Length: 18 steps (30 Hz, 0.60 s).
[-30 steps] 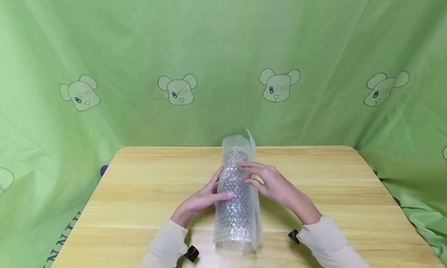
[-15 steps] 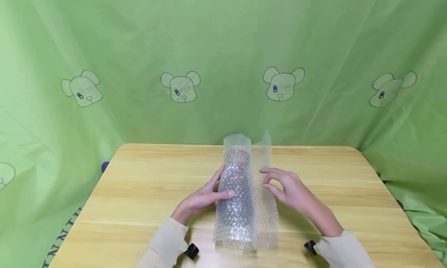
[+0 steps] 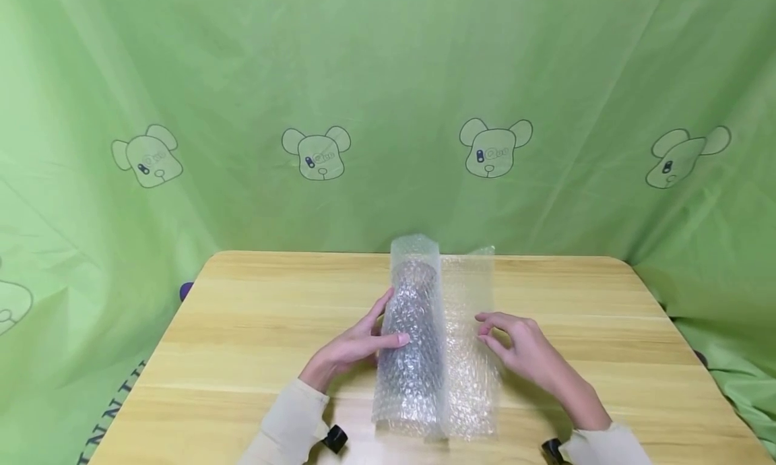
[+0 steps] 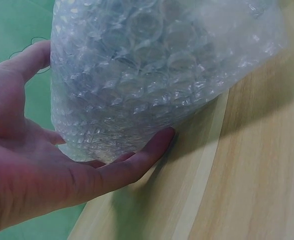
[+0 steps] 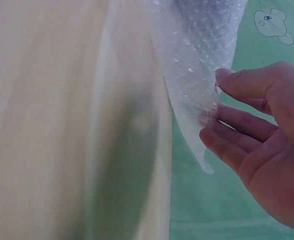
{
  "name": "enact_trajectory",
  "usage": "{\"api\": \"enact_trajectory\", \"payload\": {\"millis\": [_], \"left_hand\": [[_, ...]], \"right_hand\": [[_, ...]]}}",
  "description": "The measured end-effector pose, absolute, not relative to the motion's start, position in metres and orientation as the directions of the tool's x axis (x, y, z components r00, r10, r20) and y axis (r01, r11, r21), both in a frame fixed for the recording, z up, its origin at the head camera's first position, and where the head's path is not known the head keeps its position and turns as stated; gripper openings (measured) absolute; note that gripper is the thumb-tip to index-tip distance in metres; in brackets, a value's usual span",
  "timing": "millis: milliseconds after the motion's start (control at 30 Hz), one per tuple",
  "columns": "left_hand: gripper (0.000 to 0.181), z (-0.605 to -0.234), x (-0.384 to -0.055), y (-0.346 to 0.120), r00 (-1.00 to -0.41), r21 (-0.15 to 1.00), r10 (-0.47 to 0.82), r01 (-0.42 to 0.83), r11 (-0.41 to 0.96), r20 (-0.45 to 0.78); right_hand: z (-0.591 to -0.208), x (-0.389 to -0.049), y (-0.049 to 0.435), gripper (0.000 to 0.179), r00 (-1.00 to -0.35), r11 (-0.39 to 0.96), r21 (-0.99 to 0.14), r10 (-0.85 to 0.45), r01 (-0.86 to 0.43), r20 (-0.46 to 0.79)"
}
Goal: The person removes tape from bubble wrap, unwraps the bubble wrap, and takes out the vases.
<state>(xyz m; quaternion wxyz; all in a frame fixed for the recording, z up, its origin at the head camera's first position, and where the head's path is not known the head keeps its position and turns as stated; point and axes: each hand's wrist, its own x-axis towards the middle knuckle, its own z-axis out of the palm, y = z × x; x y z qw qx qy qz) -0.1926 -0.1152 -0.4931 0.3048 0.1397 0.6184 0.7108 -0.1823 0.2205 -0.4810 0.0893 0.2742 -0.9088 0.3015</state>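
A long bundle in clear bubble wrap (image 3: 412, 370) lies on the table, its far end narrower. Through the layers shows a greyish, roughly cylindrical shape whose kind is hidden. My left hand (image 3: 348, 349) grips the bundle from the left, thumb on top and fingers along its side; the left wrist view shows the bubbled surface (image 4: 131, 75) between thumb and fingers. To the right, a loose flap of the wrap (image 3: 467, 384) spreads out flat. At the flap's outer edge, my right hand (image 3: 524, 347) pinches the film between thumb and fingers, also seen in the right wrist view.
The light wood-grain table (image 3: 273, 317) reaches back to a green cloth backdrop (image 3: 394, 81) with printed bear heads. Black wrist cameras (image 3: 335, 439) sit at both cuffs. A small purple thing (image 3: 186, 290) shows past the table's left edge.
My right hand has moved rightward and toward me with the wrap's edge, so the flap has opened from beside the bundle to lie out at the right. My left hand keeps its hold.
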Motion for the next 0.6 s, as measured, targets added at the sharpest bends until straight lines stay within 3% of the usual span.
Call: {"api": "enact_trajectory", "payload": {"millis": [300, 600], "left_hand": [[0.109, -0.495, -0.193, -0.115, -0.779, 0.968, 0.600, -0.249, -0.030, -0.181], [0.108, -0.497, -0.193, -0.116, -0.774, 0.967, 0.607, -0.252, -0.039, -0.177]], "right_hand": [[-0.495, -0.182, 0.231, 0.025, -0.849, 0.669, -0.524, -0.436, -0.527, 0.298], [-0.498, -0.185, 0.241, 0.014, -0.881, 0.700, -0.543, -0.431, -0.464, 0.196]]}}
